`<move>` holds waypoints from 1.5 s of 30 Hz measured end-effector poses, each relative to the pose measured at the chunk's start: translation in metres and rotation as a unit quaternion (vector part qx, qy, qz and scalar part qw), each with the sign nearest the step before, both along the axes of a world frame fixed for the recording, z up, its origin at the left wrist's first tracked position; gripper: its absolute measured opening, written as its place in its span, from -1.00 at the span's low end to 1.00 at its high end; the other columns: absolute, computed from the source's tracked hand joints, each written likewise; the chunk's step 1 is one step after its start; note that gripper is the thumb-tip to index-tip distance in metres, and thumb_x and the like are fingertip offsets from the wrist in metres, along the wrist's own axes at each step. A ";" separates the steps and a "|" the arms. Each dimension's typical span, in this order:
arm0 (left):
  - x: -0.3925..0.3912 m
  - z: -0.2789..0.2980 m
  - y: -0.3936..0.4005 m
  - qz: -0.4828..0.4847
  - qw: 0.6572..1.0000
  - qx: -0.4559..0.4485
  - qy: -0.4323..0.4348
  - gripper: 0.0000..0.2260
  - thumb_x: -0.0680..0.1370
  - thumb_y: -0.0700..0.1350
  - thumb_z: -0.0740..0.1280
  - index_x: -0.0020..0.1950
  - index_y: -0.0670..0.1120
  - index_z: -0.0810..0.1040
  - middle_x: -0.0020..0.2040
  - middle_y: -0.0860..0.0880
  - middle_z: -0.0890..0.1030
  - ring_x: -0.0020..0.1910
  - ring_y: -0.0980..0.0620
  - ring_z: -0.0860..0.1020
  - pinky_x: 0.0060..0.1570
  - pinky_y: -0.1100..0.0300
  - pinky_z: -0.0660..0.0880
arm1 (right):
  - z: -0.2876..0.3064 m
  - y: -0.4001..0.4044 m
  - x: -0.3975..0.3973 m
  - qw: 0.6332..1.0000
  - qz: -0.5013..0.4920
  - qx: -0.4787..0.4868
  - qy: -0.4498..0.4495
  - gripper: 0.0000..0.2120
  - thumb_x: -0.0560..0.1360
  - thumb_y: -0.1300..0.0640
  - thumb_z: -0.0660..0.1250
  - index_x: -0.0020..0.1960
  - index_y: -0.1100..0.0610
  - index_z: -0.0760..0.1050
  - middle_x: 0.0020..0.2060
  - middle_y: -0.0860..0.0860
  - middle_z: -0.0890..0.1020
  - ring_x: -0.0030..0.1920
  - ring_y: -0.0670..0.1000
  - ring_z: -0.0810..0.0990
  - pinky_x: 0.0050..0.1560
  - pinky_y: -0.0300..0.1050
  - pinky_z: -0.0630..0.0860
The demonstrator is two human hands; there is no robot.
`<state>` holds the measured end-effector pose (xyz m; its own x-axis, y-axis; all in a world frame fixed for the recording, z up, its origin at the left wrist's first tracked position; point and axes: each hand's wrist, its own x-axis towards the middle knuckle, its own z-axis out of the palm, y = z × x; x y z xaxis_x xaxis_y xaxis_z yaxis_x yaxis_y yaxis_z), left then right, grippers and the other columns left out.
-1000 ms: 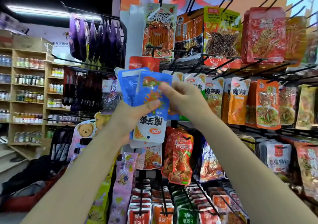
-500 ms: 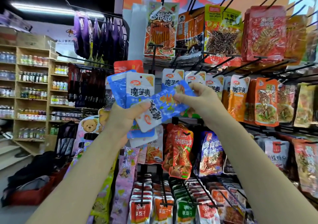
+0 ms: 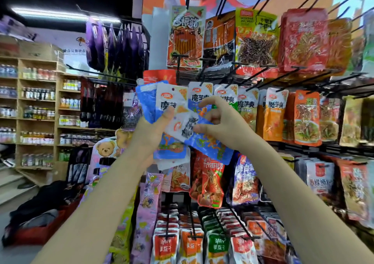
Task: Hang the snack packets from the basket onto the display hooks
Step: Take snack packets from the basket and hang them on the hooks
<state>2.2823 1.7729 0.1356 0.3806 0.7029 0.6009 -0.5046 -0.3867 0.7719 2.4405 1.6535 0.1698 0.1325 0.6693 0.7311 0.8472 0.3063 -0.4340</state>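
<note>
Here, nearest first:
Left hand (image 3: pixel 150 131): raised in front of the rack, thumb pressed over a fan of blue-and-white packets (image 3: pixel 162 105), fingers wrapped behind them; the fan stands upright, tops up, with more of it hanging below the palm.
Right hand (image 3: pixel 219 124): thumb and fingers pinch one loose packet (image 3: pixel 200 139), index finger curled above it.
Loose packet: blue and white, tilted, its white end up-left and touching the left thumb, its blue end down-right; it lies across the front of the fan and is on no hook.
Hooks (image 3: pixel 261 75): black rods jutting from the rack towards the camera, just behind and above both hands.
Middle row (image 3: pixel 275 111): white-topped packets like the held ones hang side by side behind the right hand, blue, green and orange below the white.
Top row (image 3: pixel 187 38): larger orange, yellow and red bags hang above.
Lower rows (image 3: pixel 208 178): a red shrimp bag hangs just under the loose packet, with red, orange and green packets further down.
Left of rack: purple bags (image 3: pixel 115 45) on a side arm, and a bear-print pack (image 3: pixel 105 148) lower down.
Floor, left: a red basket (image 3: pixel 38 233) with dark cloth over it, well apart from the hands; its contents cannot be made out.
Far left: wooden shelves (image 3: pixel 38 109) of bottles and jars.
</note>
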 end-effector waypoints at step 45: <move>0.008 0.002 0.013 -0.078 0.996 -0.051 -0.011 -0.76 0.69 -0.07 0.21 0.26 -0.17 0.51 -0.14 -0.21 0.71 -0.32 -0.18 0.64 -0.36 0.05 0.58 | 0.040 0.036 0.020 0.972 -0.031 0.180 0.146 -0.68 0.52 0.03 0.49 0.10 -0.06 0.36 -0.11 0.17 0.67 -0.19 0.15 0.65 -0.14 0.12 0.62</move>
